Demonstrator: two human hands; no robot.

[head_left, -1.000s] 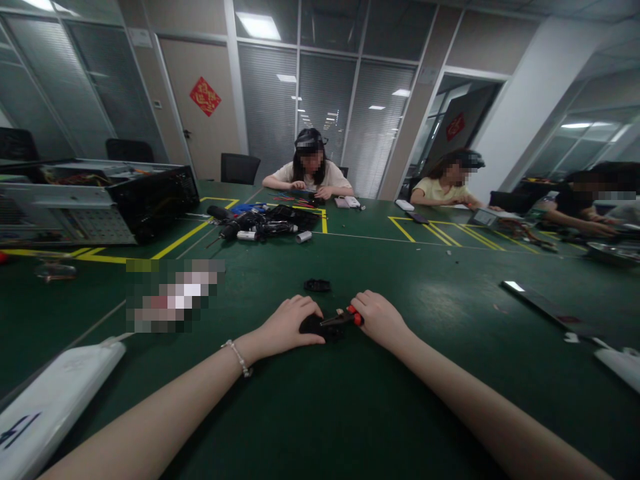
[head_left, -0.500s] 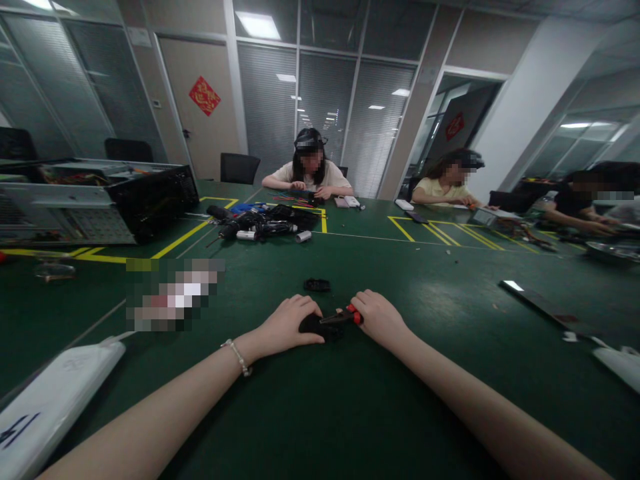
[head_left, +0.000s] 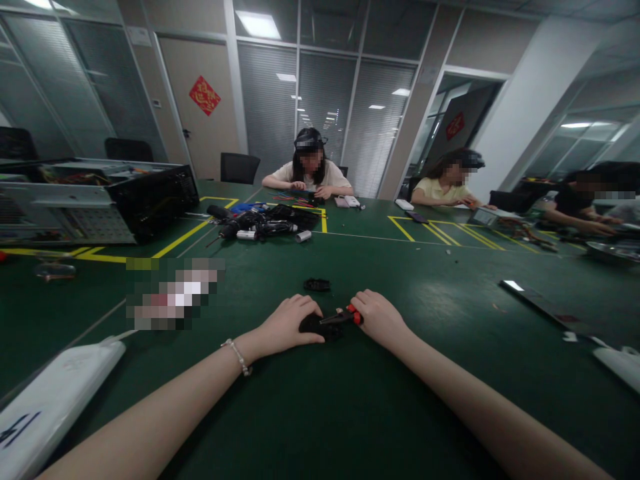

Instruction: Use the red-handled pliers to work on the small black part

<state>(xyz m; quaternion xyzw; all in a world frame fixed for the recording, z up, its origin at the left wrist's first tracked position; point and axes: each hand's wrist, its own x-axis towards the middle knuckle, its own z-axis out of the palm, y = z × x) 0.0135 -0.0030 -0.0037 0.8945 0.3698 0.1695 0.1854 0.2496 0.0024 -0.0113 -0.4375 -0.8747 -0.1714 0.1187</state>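
A small black plastic part (head_left: 311, 324) lies on the green table, and my left hand (head_left: 287, 325) is closed around its left side, thumb in front and fingers behind. My right hand (head_left: 379, 316) is wrapped round the red handles of a pair of pliers (head_left: 356, 315). The dark jaws of the pliers point left and reach onto the black part; whether they grip it cannot be made out. Just beyond my hands sits a second black plastic piece (head_left: 317, 285), apart from both.
A drill (head_left: 230, 229) lies among tangled black items farther back. An open computer case (head_left: 160, 203) stands at the left, a white labelled pack (head_left: 65, 393) at near left. A dark flat strip (head_left: 537, 303) lies at right. Across the table a person (head_left: 310, 167) works; others sit farther right.
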